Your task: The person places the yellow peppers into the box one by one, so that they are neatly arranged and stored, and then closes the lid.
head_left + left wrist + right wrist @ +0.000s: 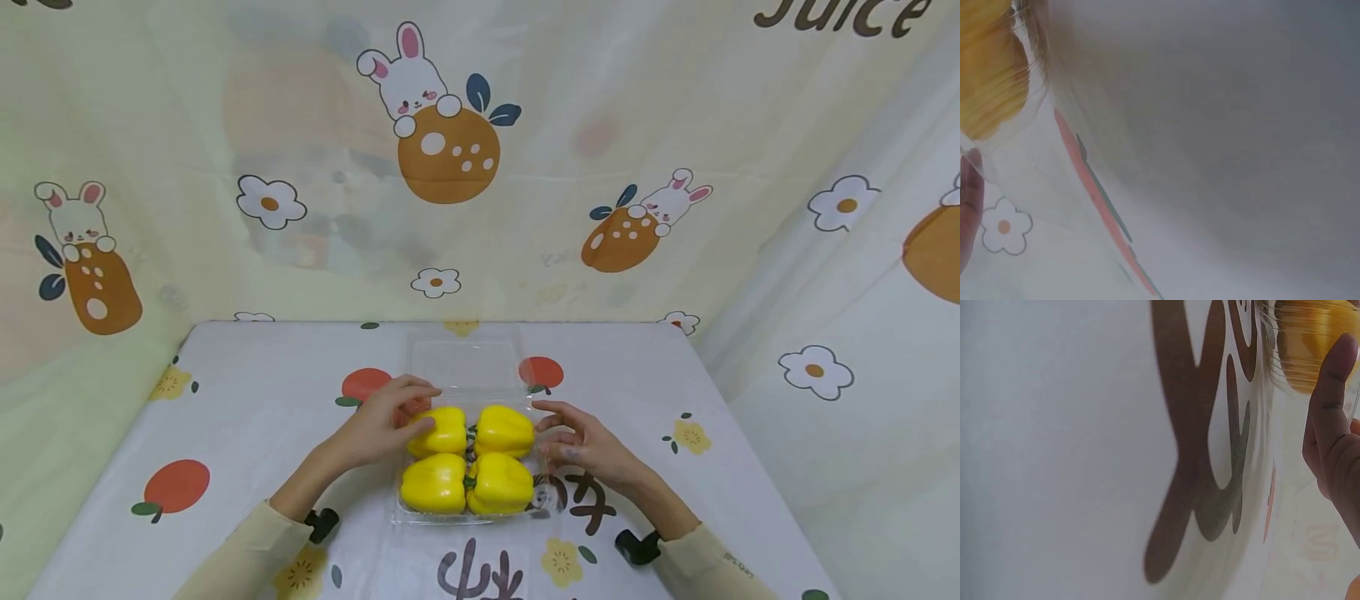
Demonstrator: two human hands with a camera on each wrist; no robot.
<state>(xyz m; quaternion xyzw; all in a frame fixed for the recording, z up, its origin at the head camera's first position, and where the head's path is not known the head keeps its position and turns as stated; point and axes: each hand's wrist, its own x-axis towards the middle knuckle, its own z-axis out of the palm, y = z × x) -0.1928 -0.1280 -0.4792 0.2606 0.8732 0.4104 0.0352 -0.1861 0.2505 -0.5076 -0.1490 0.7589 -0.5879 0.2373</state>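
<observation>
Several yellow bell peppers (433,483) sit in two rows inside a clear plastic clamshell box (431,518). The box's transparent lid (465,364) lies folded back behind them. My left hand (378,425) is at the box's back left, its thumb over the rear left pepper and its index finger reaching toward the lid hinge. At the right side, my right hand (588,446) has loosely bent fingers against or close to the box's edge. In the right wrist view, the thumb (1334,381) overlaps the ribbed plastic wall; firm contact is unclear.
A white tablecloth (247,400) printed with fruit, flowers and dark lettering lies under the box. Hanging printed cloth (315,125) encloses the table at the back and sides. Black wrist devices (637,547) sit near both sleeves.
</observation>
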